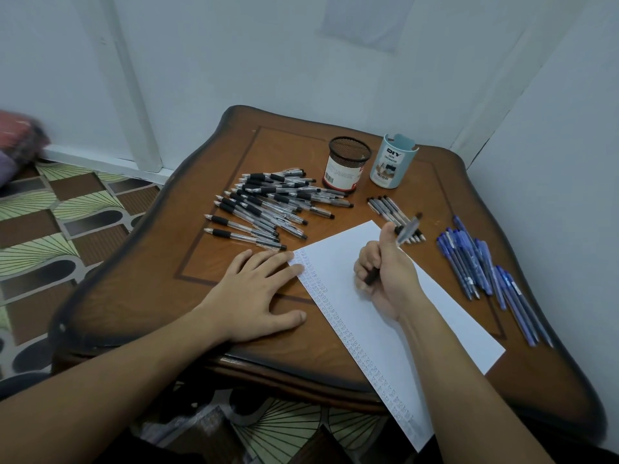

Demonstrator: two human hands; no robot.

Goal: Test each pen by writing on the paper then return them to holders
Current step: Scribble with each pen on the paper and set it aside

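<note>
- Pen (406,232) under test, head view: a dark-barrelled one gripped in the right hand (385,276). The fingers are curled round the lower barrel like a fist, and the thumb is raised beside the upper end.
- Its long axis runs slantwise, with the tip low and toward the person's left and the top end up and away to the right. The upper part is blurred, and whether the tip touches the paper (445,329) cannot be told.
- The left hand (258,289) lies flat with its fingers straight and spread. The fingertips press the paper's left edge, beside a column of small written marks (321,291) running down that edge.
- Two holders stand at the far side of the table (284,145), ahead of the right hand: a black mesh holder (349,165) and, just beside it on the right, a pale blue holder (394,162). The right hand is the nearer one to both.
- Between that hand and the holders lies a short row of grey pens (388,207), so a reach forward would likely pass over them.
- A heap of black-grip pens (268,205) lies left of the holders, and blue pens (475,262) lie to the right near the table's edge. Open room is mostly above the paper.
- The paper's near end overhangs the table's near edge, and the left hand's press is probably what pins it.
</note>
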